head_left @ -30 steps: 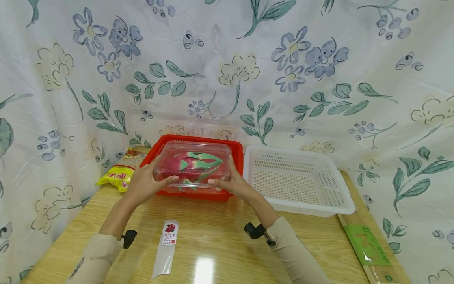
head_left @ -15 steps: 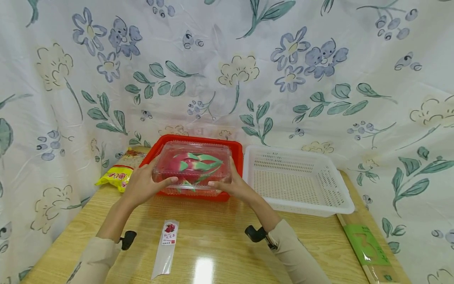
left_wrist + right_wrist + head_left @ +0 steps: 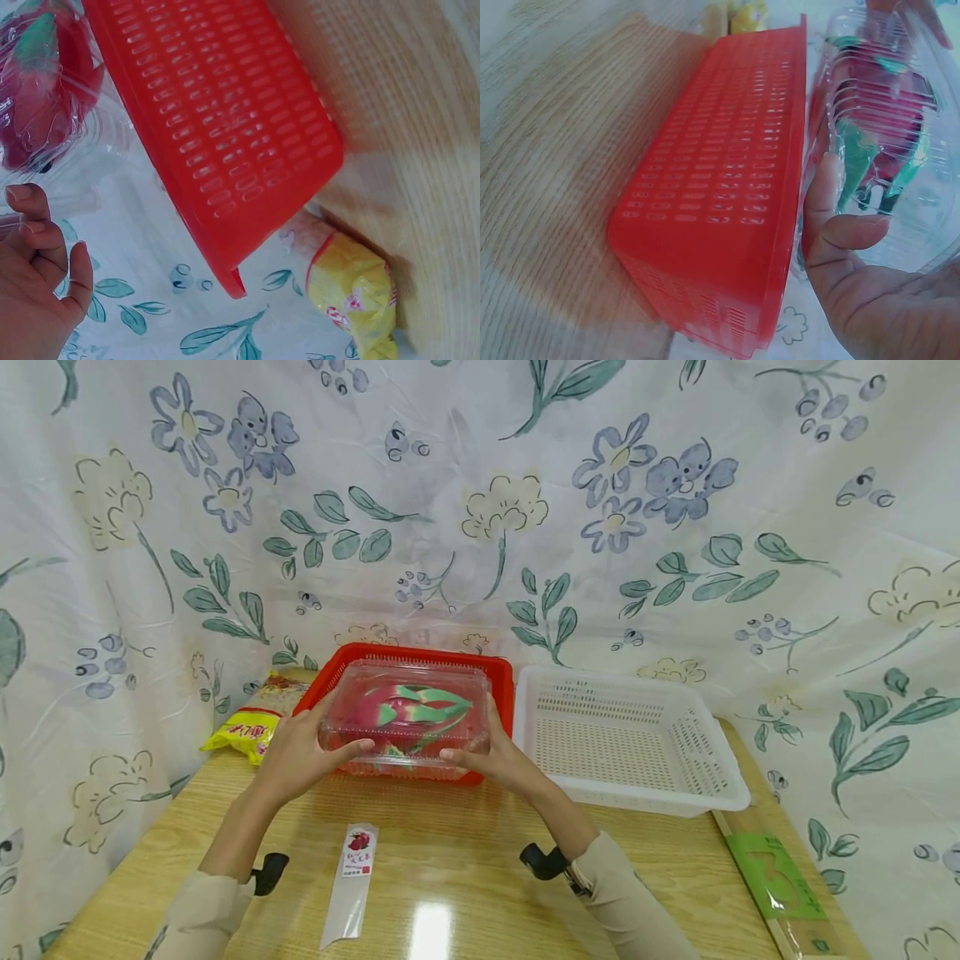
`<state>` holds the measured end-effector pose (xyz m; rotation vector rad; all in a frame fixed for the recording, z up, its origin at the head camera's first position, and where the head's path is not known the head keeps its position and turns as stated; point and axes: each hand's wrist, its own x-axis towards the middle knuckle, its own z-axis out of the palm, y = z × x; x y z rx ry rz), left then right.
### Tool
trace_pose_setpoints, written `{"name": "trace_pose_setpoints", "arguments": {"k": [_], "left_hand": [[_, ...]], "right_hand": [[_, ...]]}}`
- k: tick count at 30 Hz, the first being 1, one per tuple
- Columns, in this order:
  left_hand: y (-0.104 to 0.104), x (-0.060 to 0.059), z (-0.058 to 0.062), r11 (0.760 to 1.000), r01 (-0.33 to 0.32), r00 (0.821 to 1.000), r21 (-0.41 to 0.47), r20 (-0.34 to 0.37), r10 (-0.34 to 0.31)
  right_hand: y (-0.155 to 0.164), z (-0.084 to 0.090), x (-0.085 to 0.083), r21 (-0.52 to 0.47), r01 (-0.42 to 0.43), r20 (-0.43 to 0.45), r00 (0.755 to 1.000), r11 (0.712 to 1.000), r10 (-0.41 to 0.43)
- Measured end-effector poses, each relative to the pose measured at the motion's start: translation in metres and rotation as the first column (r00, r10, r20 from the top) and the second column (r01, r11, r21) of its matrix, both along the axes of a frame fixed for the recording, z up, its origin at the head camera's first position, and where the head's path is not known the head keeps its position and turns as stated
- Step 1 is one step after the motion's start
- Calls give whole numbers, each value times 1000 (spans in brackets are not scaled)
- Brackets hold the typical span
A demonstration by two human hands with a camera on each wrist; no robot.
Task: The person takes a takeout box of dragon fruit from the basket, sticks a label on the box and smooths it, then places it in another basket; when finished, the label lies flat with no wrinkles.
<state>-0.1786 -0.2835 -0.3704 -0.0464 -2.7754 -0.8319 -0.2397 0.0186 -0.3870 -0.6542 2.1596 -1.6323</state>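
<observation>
Firmly clamped by left hand (image 3: 296,753) and right hand (image 3: 501,760) at either end: clear clamshell box (image 3: 406,717), ridged and glossy, with pink, green-scaled dragon fruit (image 3: 411,707) inside. Held just above red basket (image 3: 504,680), left of white basket (image 3: 630,739).

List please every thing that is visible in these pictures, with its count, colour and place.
clear box: 1, transparent, a pink and green fruit inside, held over the red basket
red basket: 1, red, back of the table, left of the white basket
white basket: 1, white, right of the red basket
snack bag: 1, yellow, left of the red basket
narrow packet: 1, clear with a red label, front of the table
ruler: 1, green on wood, right table edge
table: 1, light wood
cloth: 1, white with flowers, behind
left hand: 1, grip on the box's left end
right hand: 1, grip on its right end
</observation>
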Motion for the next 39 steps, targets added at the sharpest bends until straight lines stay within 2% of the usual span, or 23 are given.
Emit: {"name": "trace_pose_setpoints", "arguments": {"k": [13,26,32,39], "left_hand": [[1,4,-1,1000,7,999,-9,-34,-7],[4,7,-2,999,30,998,11,-52,-29],[5,10,-2,1000,21,999,16,-32,-21],[6,12,-4,1000,16,999,9,-37,-16]], "right_hand": [[1,4,8,4,25,-2,1000,1000,-25],[3,1,11,-59,11,-19,1000,998,-12],[5,-1,12,-75,-17,-26,1000,997,15],[6,-1,14,-59,-7,-28,1000,998,5]]}}
